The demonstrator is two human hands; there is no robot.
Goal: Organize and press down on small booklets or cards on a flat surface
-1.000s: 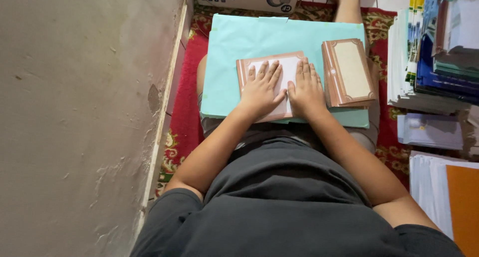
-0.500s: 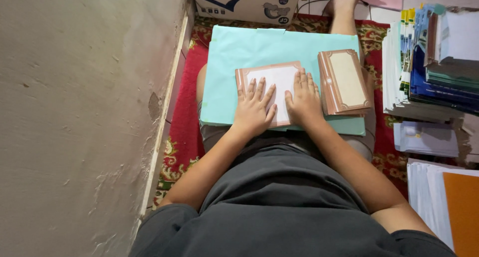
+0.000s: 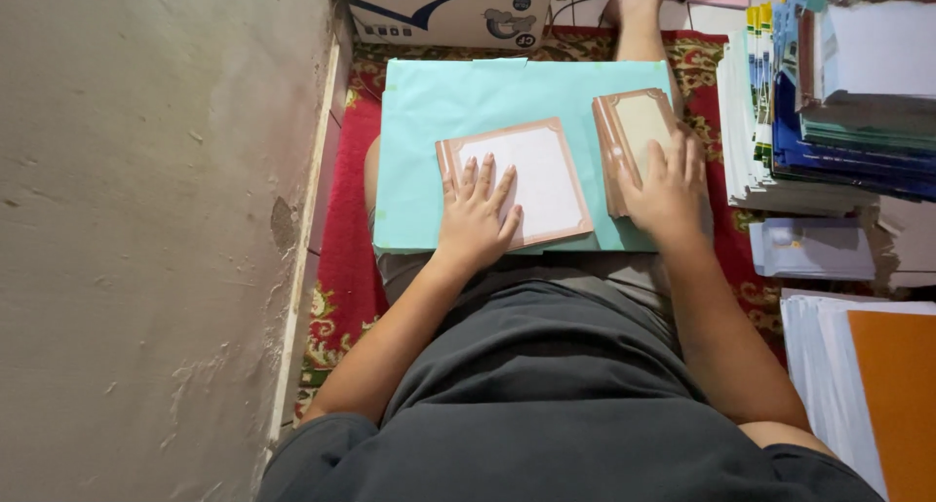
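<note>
My left hand lies flat, fingers spread, on the lower left part of the white card with the brown border, gripping nothing. My right hand has left that card since a second ago; it now rests open on the near end of the stack of brown-edged cards just beside it. In my judgement, one card is pinned while the stack is reached. Both lie on the pale blue sheet. Beyond the fingertips, a cardboard box; its contents are not visible. Right: piled papers.
</note>
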